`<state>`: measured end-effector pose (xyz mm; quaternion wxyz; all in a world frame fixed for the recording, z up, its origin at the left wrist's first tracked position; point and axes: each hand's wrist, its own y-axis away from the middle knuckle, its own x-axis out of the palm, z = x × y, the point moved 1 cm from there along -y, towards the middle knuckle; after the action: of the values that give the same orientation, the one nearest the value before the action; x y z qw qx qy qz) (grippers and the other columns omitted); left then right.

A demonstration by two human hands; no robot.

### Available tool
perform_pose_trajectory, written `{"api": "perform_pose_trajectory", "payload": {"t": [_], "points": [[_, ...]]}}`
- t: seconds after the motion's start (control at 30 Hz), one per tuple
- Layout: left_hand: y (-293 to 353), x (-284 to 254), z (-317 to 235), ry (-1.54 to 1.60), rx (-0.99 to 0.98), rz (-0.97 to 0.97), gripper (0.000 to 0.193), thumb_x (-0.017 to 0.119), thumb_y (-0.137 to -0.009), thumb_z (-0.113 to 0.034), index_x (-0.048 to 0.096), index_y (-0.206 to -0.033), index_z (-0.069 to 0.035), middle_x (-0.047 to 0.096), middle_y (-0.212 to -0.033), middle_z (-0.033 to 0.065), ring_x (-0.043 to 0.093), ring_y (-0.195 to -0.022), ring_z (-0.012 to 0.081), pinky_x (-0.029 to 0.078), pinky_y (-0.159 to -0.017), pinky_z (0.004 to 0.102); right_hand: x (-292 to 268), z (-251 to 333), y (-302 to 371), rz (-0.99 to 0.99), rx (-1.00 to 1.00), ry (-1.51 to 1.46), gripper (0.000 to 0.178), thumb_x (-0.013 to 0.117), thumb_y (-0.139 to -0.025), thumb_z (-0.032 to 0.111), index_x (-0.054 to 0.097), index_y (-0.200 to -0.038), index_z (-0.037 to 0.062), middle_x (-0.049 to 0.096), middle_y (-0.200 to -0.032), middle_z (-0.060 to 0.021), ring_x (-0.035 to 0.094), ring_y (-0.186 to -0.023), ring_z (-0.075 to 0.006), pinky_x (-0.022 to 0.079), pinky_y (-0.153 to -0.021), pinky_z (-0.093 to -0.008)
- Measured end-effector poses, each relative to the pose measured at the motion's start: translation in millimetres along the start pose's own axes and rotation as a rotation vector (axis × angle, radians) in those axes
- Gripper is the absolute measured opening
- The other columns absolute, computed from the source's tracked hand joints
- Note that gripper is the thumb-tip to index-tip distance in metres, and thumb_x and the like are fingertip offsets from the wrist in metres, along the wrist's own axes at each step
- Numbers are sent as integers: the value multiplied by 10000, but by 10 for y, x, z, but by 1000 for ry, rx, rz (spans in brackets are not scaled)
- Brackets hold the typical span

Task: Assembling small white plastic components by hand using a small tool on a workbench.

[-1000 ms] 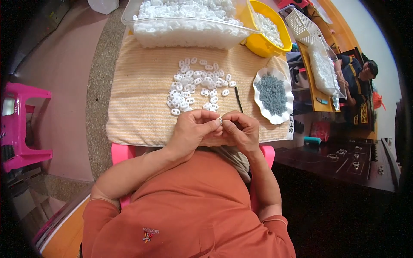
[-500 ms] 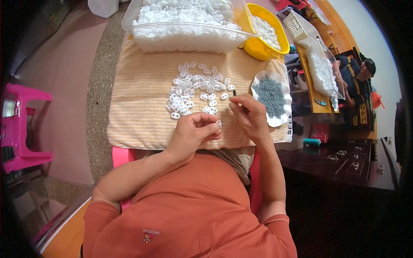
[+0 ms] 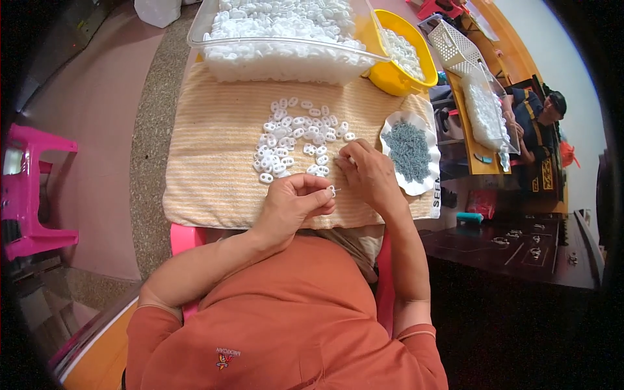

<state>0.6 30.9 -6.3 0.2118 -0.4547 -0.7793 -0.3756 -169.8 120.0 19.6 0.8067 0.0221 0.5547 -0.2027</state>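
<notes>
Your left hand [image 3: 292,203] is over the near part of the striped towel [image 3: 211,156], its grip closed with thumb and forefinger pinching a small white piece [image 3: 333,192]; the piece pokes out past the fingertips on the right, with a thin pale tip pointing toward your other side. Your right hand [image 3: 369,170] is a little farther out and to the right, back of the hand up, fingers bent and reaching toward the towel; you can't tell from this view whether that grip pinches anything, since the fingers hide what is under them. Just left of your right fingertips lie the loose white pieces [image 3: 298,121], oval with two holes each, spread in a rough arch, some overlapping at its left side. To the right of your right hand, a white dish [image 3: 420,187] with a wavy rim holds a heap of small grey parts [image 3: 407,151]. Beyond the loose pieces, at the far end of the towel, a clear bin [image 3: 279,69] is heaped with white pieces, and next to it on the right a yellow basin [image 3: 392,84] holds more. Farther right, another person [image 3: 534,110] sits by a second clear bin [image 3: 480,107] on a wooden table [image 3: 487,167]. A pink stool [image 3: 40,138] stands off to your left.
</notes>
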Motion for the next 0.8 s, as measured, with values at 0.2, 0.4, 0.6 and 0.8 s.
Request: {"api": "perform_pose_trajectory", "payload": {"t": [0.2,0.4,0.6,0.8], "points": [[3,2,-6,-7,7,5,171,668,-879,-62,614,-1019,20,657,-882,59,650,-773,110,573,-738,247,-51,57,60,3,53,-27,146,623,-863,144,639,-982,62,629,-875,-125,625,-781,-350,490,-665,-412],[4,13,-10,-11,-1,-12,155,664,-879,-52,621,-1013,14,663,-866,56,654,-763,109,576,-724,244,-121,47,68,133,47,7,208,626,-860,136,650,-1050,55,622,-881,-150,622,-804,-358,488,-698,-419],[18,29,-15,-1,13,-13,146,658,-879,-42,620,-1006,18,663,-860,64,651,-758,109,577,-726,245,-153,10,137,179,72,-70,208,641,-853,116,645,-1039,25,626,-885,-165,619,-774,-351,487,-686,-392],[-2,-2,7,-14,22,5,149,656,-880,-53,620,-1015,-2,662,-869,62,661,-775,126,583,-752,269,-122,-23,306,123,214,-488,310,710,-812,26,628,-1109,-15,599,-786,-39,542,-682,-97,446,-623,-240]]}}
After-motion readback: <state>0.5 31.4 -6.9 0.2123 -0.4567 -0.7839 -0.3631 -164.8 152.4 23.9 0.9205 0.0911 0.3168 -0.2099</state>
